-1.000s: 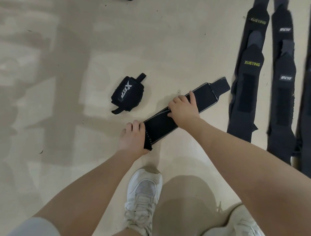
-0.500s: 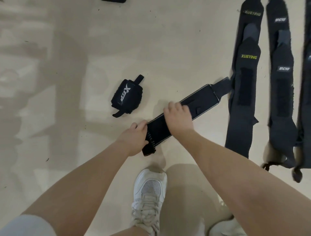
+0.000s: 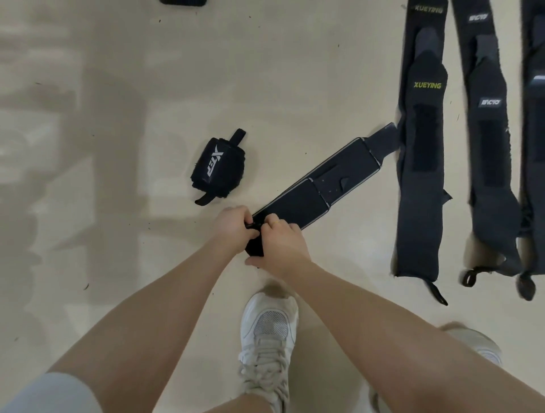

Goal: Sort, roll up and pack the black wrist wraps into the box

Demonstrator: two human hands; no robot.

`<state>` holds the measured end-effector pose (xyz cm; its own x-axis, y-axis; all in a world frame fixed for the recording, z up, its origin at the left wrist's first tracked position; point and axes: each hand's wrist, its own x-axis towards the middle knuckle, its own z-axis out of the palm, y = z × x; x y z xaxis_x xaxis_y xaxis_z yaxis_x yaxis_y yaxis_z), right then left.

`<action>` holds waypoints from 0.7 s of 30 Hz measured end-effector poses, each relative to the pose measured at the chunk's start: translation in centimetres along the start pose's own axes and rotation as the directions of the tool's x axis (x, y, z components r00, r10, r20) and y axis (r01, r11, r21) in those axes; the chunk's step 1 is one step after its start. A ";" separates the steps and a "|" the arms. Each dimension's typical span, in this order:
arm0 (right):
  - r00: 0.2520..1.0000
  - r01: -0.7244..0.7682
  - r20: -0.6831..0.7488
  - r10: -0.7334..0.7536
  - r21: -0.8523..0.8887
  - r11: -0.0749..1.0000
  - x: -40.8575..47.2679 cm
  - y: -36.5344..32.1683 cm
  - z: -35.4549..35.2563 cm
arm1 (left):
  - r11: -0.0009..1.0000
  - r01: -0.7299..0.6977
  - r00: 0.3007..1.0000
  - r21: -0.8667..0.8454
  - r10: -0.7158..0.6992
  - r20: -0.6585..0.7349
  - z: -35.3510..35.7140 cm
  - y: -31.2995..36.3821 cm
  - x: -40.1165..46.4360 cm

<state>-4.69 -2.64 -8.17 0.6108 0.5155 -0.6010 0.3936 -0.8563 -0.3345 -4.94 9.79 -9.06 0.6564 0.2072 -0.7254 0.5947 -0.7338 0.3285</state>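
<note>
A black wrist wrap (image 3: 321, 182) lies flat and diagonal on the pale floor, its far tab near the right-hand wraps. My left hand (image 3: 234, 228) and my right hand (image 3: 281, 244) both grip its near end, which is curled up into a small roll between my fingers. A rolled-up black wrap with a white logo (image 3: 217, 165) sits on the floor to the left of it. No box is in view.
Three long flat black wraps (image 3: 421, 141) (image 3: 491, 141) (image 3: 535, 118) lie side by side at the right, two stacked with labels. A dark object (image 3: 182, 2) pokes in at the top edge. My white shoes (image 3: 267, 339) stand just below my hands.
My right hand has slid back from the middle of the wrap to its near end. Both hands now curl round that end, which has lifted and started to roll.
</note>
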 end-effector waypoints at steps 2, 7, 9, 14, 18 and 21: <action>0.999 -0.035 -0.040 0.033 -0.045 0.998 -0.1 -1.1 0.7 | 0.996 0.071 0.997 -0.055 -0.072 -0.026 0.0 0.3 0.2; 0.978 -0.194 -0.046 0.202 0.141 0.971 0.3 -1.5 0.5 | 0.997 -0.073 0.997 -0.039 0.072 -0.017 -0.9 -0.2 0.6; 0.962 -0.272 0.058 0.265 0.244 0.931 0.5 -0.4 -0.5 | 0.975 -0.186 0.981 -0.122 0.191 0.031 -1.4 -1.1 0.2; 0.893 -0.427 0.297 0.339 0.315 0.848 1.4 2.3 -2.6 | 0.953 -0.292 0.957 -0.082 0.291 -0.019 -0.6 0.2 0.6; 0.931 -0.361 0.013 0.365 0.179 0.915 1.0 3.6 -3.5 | 0.981 -0.193 0.981 -0.012 0.193 -0.028 0.6 2.7 2.3; 0.990 -0.101 -0.100 0.098 -0.029 0.994 -0.2 3.6 -2.9 | 0.999 -0.033 0.999 -0.003 0.033 0.001 0.1 4.6 3.8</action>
<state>-1.40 -5.72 -7.14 0.7123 0.4298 -0.5549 0.3492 -0.9028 -0.2510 0.22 7.16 -10.33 0.6750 0.1820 -0.7150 0.5739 -0.7386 0.3537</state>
